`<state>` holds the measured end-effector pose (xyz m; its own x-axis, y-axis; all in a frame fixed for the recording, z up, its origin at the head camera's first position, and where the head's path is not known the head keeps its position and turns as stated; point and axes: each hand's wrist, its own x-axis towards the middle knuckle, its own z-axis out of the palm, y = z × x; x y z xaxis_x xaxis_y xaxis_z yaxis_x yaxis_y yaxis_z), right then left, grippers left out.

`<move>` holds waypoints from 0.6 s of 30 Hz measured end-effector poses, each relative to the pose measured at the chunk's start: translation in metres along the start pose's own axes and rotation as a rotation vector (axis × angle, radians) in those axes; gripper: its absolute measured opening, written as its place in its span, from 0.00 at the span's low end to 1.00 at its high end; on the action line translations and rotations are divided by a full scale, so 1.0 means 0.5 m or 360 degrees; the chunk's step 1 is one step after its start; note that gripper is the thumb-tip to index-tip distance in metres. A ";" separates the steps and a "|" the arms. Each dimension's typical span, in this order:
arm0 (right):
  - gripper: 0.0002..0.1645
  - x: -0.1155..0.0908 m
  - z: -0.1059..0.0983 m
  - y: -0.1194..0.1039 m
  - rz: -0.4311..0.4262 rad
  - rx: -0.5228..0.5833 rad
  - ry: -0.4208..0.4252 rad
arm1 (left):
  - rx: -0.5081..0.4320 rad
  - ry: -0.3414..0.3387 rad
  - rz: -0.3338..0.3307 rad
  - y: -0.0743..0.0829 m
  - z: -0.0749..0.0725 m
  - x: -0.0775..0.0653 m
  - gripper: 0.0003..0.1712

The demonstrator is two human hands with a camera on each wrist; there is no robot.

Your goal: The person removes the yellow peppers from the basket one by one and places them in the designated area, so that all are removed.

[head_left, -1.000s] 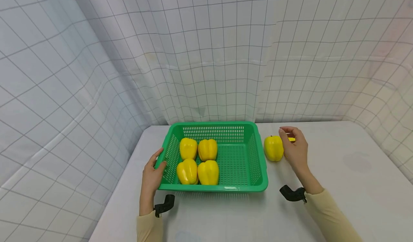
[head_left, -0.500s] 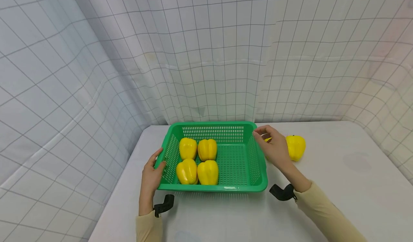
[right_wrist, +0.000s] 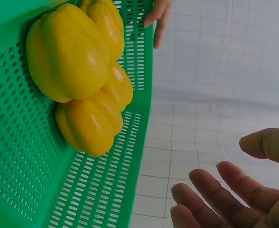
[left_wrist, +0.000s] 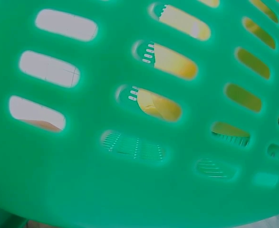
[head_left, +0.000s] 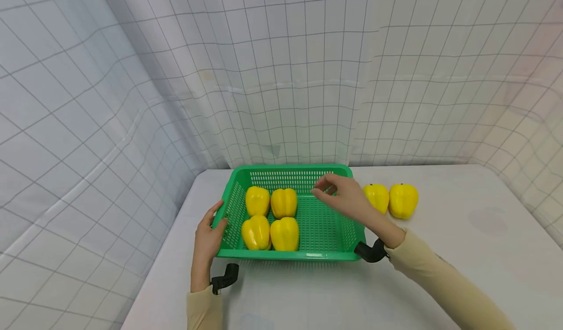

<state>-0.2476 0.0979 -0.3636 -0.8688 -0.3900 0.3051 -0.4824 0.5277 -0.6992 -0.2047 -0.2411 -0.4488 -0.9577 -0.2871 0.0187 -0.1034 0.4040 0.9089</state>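
A green plastic basket (head_left: 303, 255) with slotted sides stands on the table. Several yellow bell peppers (head_left: 284, 234) sit together in its left half. My left hand (head_left: 207, 239) grips the basket's left rim with thumb and fingers. Only the slotted green wall (left_wrist: 82, 166) fills most of the left wrist view. Above the basket's right half is my right hand (head_left: 345, 198), with nothing between its loosely bent fingers. In the right wrist view, its thumb and fingers (right_wrist: 258, 190) are apart, away from the yellow peppers (right_wrist: 70, 52).
Two more yellow bell peppers (head_left: 403, 201) lie on the white table (head_left: 462, 222) to the right of the basket; the right forearm passes in front of them. A white gridded curtain (head_left: 281, 76) hangs behind the table and along its sides.
My right hand has moved left from the peppers on the table to above the basket. Both peppers there are now in fuller view. My left hand stays at the rim.
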 end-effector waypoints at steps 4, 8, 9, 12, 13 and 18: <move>0.12 0.021 0.015 -0.012 0.0037 -0.0025 -0.0188 | 0.0015 0.0005 0.0005 0.000 -0.001 0.000 0.28; 0.14 0.042 0.035 -0.013 0.0024 -0.0050 -0.0343 | 0.0003 0.0001 0.0011 0.001 -0.001 -0.001 0.28; 0.15 0.046 0.040 -0.013 0.0020 -0.0068 -0.0380 | 0.0002 -0.0003 0.0012 0.002 -0.001 -0.001 0.28; 0.19 0.057 0.057 -0.012 0.0022 -0.0131 -0.0493 | 0.0012 -0.0006 0.0006 0.002 -0.002 -0.001 0.28; 0.21 0.061 0.062 -0.011 0.0032 -0.0152 -0.0529 | 0.0019 -0.0003 0.0005 0.002 -0.002 -0.001 0.28; 0.29 0.075 0.090 -0.005 0.0125 -0.0267 -0.0723 | 0.0020 0.0004 0.0011 0.001 -0.001 -0.002 0.28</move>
<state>-0.2741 0.0481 -0.3795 -0.7847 -0.6143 -0.0831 -0.4613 0.6682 -0.5837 -0.2038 -0.2411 -0.4482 -0.9578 -0.2863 0.0256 -0.1004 0.4168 0.9034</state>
